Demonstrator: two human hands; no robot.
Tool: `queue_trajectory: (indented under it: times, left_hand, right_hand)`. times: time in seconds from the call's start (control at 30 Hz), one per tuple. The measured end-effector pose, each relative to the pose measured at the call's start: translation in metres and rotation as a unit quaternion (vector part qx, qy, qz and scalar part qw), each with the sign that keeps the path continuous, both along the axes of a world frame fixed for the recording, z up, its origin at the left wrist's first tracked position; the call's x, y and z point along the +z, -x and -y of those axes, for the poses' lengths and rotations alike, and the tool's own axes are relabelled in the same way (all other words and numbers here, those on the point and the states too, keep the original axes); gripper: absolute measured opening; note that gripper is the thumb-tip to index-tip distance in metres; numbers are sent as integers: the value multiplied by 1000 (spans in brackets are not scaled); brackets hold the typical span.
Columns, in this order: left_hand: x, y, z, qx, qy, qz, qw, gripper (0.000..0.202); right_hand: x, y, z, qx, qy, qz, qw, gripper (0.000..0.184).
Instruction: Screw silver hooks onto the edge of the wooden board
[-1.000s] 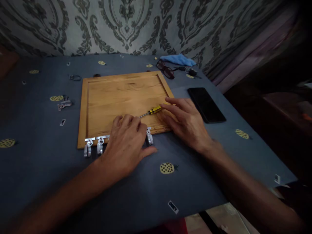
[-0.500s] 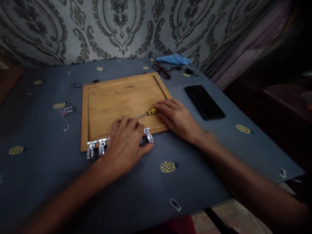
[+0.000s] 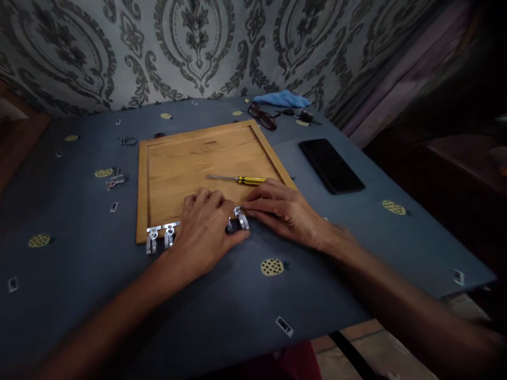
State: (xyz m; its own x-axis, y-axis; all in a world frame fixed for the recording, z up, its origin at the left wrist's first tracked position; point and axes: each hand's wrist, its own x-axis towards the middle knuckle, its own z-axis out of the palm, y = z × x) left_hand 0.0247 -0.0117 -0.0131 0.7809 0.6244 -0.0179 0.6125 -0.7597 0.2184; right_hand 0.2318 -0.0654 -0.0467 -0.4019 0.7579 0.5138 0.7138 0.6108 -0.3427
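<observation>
A framed wooden board [image 3: 198, 158] lies flat, with shiny metal hooks [image 3: 169, 233] in a row along its near edge. My left hand [image 3: 206, 227] is curled over this edge, covering the middle of the row, its thumb beside the rightmost hook [image 3: 241, 217]. Thumb and fingers of my right hand [image 3: 287, 211] are pinched together at the right of that hook; whatever they hold is too small or hidden. Behind my right fingers, a screwdriver [image 3: 249, 180] with a yellow and black handle rests on the board, its shaft pointing left.
Right of the board lies a black phone [image 3: 331, 166]. Glasses [image 3: 262, 116], a wristwatch [image 3: 303, 114] and a blue cloth [image 3: 283, 98] are at the back. Loose metal pieces [image 3: 115, 181] sit at left on the patterned tablecloth [image 3: 317, 295], near a small ring-like item [image 3: 128, 141].
My right hand has let go of the screwdriver, which now lies on the board, and has moved toward the near edge at the rightmost hook. My left hand stays there.
</observation>
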Motion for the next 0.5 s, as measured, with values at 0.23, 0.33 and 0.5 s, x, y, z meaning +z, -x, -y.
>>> queue_trajectory:
  times: [0.23, 0.33, 0.5]
  left_hand:
    - [-1, 0, 0, 4, 0, 4, 1000, 39]
    - [-2, 0, 0, 4, -1, 9, 1000, 39]
    - [-1, 0, 1, 3, 3, 6, 1000, 37]
  right_hand:
    - [-1, 4, 1, 4, 19, 2, 1000, 19]
    - [-3, 4, 1, -7, 26, 5, 1000, 21]
    - [-7, 5, 0, -4, 42, 11, 999, 26]
